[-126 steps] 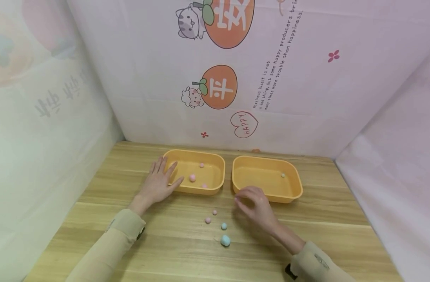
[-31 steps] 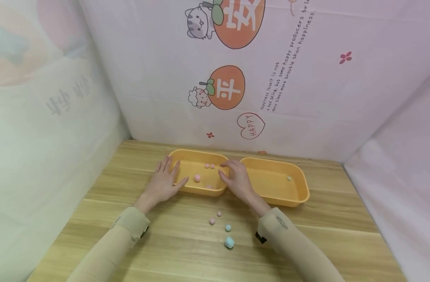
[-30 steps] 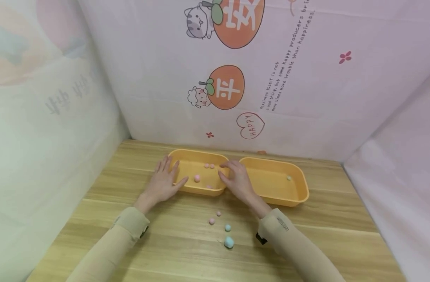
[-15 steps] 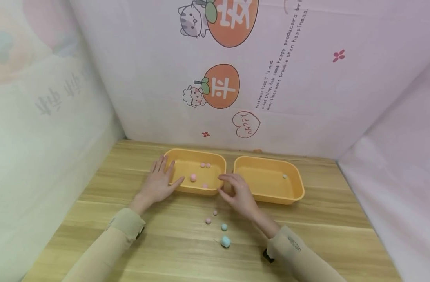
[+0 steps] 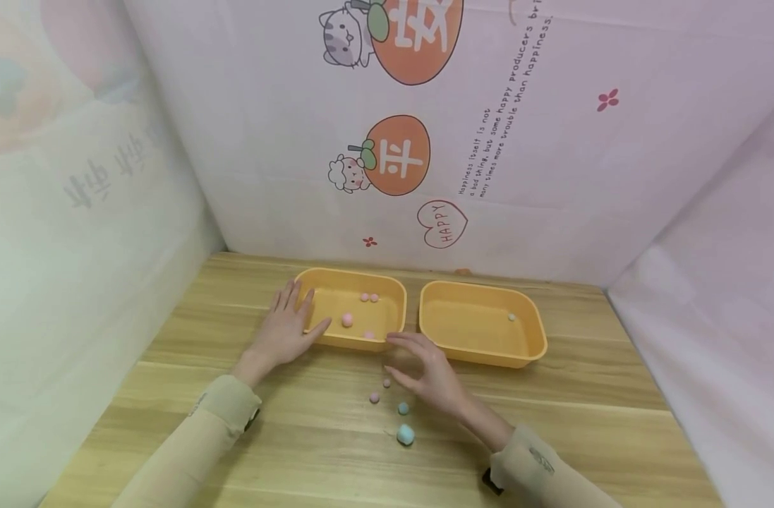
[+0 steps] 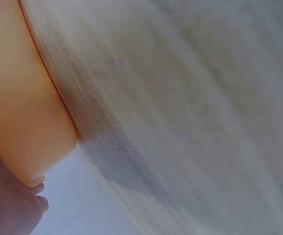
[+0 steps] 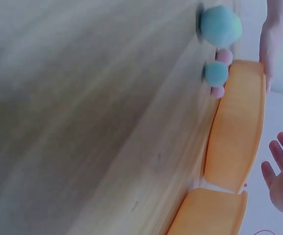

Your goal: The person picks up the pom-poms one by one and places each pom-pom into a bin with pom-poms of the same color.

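Note:
My left hand (image 5: pixel 280 334) rests with spread fingers over the left end of the left yellow tray (image 5: pixel 355 343), in which several pink balls (image 5: pixel 347 320) lie. Thumb and fingers apart, my right hand (image 5: pixel 436 377) hovers just in front of that tray with nothing between them. Closest to its thumb is a small pink ball (image 5: pixel 387 383) on the table. Nearby lie another pink ball (image 5: pixel 374 398), a light-blue ball (image 5: pixel 403 408) and a bigger, lumpy light-blue ball (image 7: pixel 220 25). The left wrist view shows the tray's outer wall (image 6: pixel 29 107) beside the hand.
A second yellow tray (image 5: pixel 482 353) stands to the right, holding one tiny pale green ball (image 5: pixel 511 317). Printed cloth (image 5: pixel 520 233) rises behind the wooden table (image 5: pixel 323 451), with plain-looking cloth walls at both sides.
One more pink ball lies in the left tray than at first. My right hand has drawn back from that tray toward the balls on the table. The left hand has stayed put.

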Motion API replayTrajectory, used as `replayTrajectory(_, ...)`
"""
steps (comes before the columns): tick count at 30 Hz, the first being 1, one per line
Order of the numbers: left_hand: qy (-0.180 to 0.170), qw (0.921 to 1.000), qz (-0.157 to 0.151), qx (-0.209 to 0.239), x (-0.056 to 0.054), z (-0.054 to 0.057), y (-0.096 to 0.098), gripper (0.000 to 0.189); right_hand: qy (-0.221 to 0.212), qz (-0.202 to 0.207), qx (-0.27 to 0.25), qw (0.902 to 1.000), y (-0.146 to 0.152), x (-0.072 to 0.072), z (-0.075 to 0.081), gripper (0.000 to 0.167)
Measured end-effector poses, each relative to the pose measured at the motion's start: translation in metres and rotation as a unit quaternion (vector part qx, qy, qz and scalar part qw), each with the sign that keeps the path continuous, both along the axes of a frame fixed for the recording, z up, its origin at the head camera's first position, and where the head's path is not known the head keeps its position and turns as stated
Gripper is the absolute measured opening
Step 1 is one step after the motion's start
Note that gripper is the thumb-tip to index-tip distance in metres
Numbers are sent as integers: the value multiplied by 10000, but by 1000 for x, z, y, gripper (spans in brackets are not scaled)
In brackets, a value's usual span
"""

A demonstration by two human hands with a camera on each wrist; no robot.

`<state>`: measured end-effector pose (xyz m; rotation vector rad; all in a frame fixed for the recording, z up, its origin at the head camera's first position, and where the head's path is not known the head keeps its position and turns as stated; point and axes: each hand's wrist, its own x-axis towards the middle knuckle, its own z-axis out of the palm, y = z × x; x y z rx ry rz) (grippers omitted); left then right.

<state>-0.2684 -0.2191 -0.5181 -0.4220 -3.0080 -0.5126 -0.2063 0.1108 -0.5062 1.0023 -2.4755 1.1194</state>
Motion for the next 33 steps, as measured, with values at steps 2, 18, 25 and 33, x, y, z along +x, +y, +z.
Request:
replayTrajectory(2,4,10000,-3,8,0,0,0,91,-115,64,-3,9999,1,4,-1,56)
replayTrajectory(18,10,10000,-32,-60,-3,-1,0,91,104,690,301,9971,4,18,-16,54)
replayTrajectory(25,22,9999,-48,-95,-3,-2,0,90,35,856,481,9952,-1,20,-20,45)
replayTrajectory(33,-10,9999,-15,-106,-4,-3,-2,90,-88,1064,250,9940,-1,7,-54,42)
